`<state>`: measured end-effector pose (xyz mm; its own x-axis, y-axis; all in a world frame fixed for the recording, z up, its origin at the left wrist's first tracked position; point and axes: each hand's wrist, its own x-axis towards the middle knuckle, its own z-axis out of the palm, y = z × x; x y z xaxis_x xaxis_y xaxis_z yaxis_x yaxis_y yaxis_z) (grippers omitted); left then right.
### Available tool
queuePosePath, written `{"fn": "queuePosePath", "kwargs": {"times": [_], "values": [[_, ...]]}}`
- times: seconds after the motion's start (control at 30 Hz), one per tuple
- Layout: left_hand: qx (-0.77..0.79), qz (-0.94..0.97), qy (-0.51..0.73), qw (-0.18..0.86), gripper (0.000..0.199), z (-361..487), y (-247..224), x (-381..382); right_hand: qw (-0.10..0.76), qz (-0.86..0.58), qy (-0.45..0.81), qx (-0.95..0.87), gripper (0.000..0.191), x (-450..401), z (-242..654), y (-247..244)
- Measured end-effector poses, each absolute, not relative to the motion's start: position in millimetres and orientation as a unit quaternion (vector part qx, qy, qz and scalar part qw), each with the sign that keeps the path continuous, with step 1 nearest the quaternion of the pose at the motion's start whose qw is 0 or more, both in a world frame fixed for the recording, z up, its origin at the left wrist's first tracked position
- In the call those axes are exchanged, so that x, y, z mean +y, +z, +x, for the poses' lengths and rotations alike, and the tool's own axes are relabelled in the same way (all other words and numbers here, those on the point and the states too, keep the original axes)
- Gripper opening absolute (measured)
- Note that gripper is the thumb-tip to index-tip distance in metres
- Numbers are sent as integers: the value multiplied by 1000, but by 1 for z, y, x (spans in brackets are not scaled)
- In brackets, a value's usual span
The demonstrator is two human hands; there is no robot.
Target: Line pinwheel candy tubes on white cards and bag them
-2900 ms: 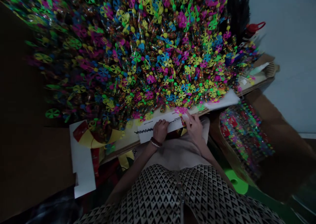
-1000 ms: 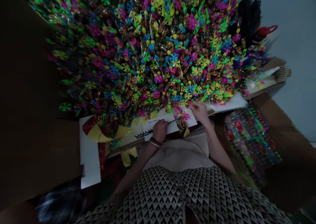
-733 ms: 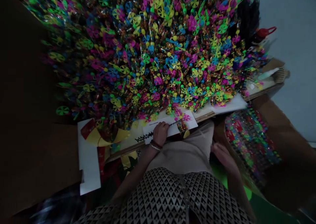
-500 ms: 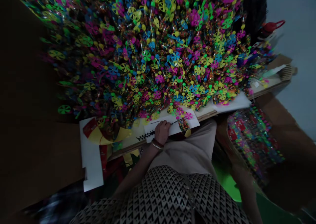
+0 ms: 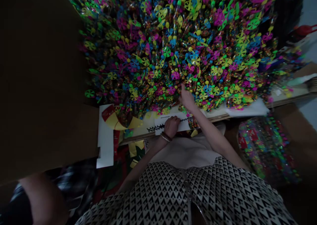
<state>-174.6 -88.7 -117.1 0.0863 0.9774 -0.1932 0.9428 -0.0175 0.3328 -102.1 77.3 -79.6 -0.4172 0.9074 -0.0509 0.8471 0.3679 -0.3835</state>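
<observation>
My left hand (image 5: 172,126) is closed around a black toothed plastic strip (image 5: 154,129), holding it over a white card (image 5: 160,121) at the table's front edge. At the strip's right end hang some candy-filled tubes (image 5: 192,122), partly covered by my right forearm. My right hand (image 5: 187,98) is at the near edge of a big heap of fan-topped candy tubes (image 5: 148,66). Its index finger stretches out towards the tubes, and nothing shows in its grasp. The heap's small pinwheels are pink, yellow, green and blue.
A yellow and red printed card (image 5: 121,120) and a white sheet (image 5: 105,142) lie at the left. At the right, an open carton holds bagged filled strips (image 5: 267,145). A person's arm (image 5: 44,198) shows at lower left. A large brown panel (image 5: 47,119) borders the left side.
My right hand has come up from beside my body to the heap's near edge. My left hand stays on the strip. The camera view has shifted left, and a person's arm appears at lower left.
</observation>
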Motion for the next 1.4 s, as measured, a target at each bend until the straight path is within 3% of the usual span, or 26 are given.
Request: {"fn": "queuePosePath", "kwargs": {"times": [0.13,0.27,0.37,0.5,0.63,0.87,1.0,1.07,1.23,1.4], "values": [[665,718,52,201,23,-178,-118,-87,230,-512,249,-789,70,60,-58,-76],[657,724,52,204,24,-181,-117,-86,304,-460,262,-792,41,0,-28,-90],[655,728,51,196,23,-181,-114,-86,292,-421,207,-834,28,-46,-18,-116],[655,729,48,193,20,-179,-114,-87,216,-463,131,-849,33,-79,-8,-143],[656,728,53,192,19,-177,-117,-86,194,-485,117,-845,35,-87,-7,-148],[674,710,45,200,19,-186,-106,-85,229,-460,106,-851,36,-90,-9,-140],[682,704,7,198,18,-202,-104,-93,271,-467,111,-834,31,-47,22,-123],[674,708,10,210,20,-207,-108,-95,234,-522,79,-817,35,-9,45,-110],[679,699,22,223,22,-199,-112,-84,21,-526,-29,-850,35,81,78,-87],[676,697,25,238,23,-182,-108,-70,-35,-430,-31,-902,23,111,76,-81]]}}
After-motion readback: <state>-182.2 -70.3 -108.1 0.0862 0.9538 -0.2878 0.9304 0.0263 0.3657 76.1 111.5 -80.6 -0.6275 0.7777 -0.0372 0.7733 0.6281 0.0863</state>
